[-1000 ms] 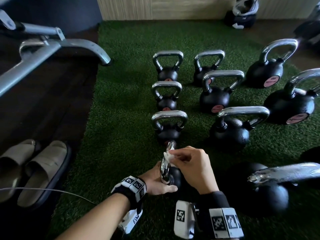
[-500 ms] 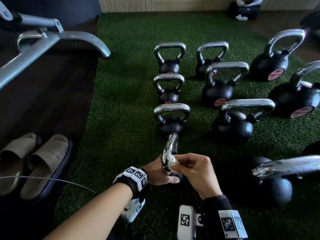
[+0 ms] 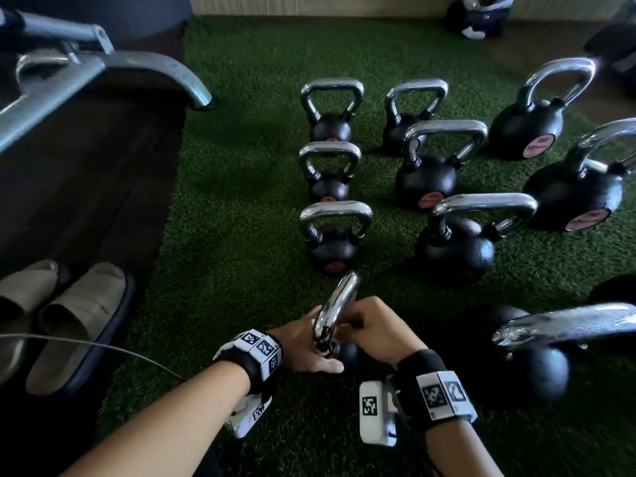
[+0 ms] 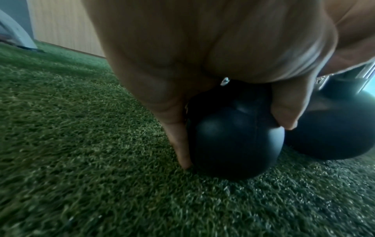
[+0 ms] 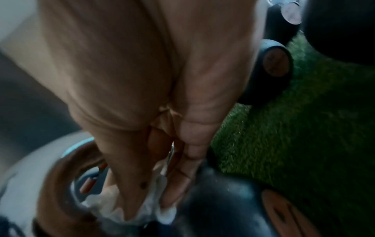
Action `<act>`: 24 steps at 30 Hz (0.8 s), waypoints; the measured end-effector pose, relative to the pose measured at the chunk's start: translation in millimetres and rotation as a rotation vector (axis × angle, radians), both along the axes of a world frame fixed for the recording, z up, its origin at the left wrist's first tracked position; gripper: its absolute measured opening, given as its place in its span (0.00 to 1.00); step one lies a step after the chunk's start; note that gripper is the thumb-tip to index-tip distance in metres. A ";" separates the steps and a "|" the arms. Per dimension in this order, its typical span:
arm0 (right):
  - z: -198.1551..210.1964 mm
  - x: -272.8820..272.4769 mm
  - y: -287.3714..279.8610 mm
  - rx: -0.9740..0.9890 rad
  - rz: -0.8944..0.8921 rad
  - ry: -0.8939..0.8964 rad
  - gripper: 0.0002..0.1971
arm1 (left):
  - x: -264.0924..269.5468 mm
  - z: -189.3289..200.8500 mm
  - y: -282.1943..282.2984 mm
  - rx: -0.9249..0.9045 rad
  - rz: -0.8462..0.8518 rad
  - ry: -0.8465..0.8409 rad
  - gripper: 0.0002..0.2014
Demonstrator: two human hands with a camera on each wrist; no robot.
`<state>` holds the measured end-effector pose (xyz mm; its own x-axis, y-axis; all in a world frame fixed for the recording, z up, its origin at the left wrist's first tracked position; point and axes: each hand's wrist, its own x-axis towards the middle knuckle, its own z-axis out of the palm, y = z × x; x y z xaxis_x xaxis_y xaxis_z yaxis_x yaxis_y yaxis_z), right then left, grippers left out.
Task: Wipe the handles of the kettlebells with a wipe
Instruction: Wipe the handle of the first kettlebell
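A small black kettlebell (image 4: 233, 141) with a chrome handle (image 3: 335, 306) stands on green turf (image 3: 237, 208) nearest to me, its handle seen edge-on. My left hand (image 3: 303, 349) grips its black ball from the left, thumb on one side and fingers on the other in the left wrist view. My right hand (image 3: 375, 330) is curled round the lower part of the handle. In the right wrist view its fingers pinch a crumpled white wipe (image 5: 160, 206) against the metal. In the head view the wipe is hidden.
Several more chrome-handled kettlebells stand in rows ahead, the closest one (image 3: 334, 235) just beyond my hands, and a big one (image 3: 537, 352) at my right. A grey metal bench frame (image 3: 103, 68) and a pair of beige slippers (image 3: 62, 318) sit on dark floor at left.
My right hand has slid with the wipe from the top of the handle down toward its base. The left hand has stayed on the ball.
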<state>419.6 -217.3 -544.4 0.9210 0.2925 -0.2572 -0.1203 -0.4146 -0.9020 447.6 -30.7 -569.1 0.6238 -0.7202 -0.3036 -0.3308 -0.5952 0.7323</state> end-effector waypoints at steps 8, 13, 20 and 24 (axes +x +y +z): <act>-9.7 -13.2 4.6 0.295 -0.040 0.062 0.10 | 0.9 -2.0 1.7 0.110 -0.071 -0.032 0.15; -17.4 -29.1 13.6 0.704 -0.265 0.231 0.11 | -1.0 1.6 4.3 0.107 -0.038 0.019 0.21; -25.9 -33.7 38.3 1.216 -0.659 0.366 0.20 | -6.6 4.9 -3.4 0.014 0.000 0.028 0.21; -17.8 -34.7 30.3 1.169 -0.634 0.333 0.26 | -3.5 4.7 -4.2 0.009 -0.008 0.029 0.32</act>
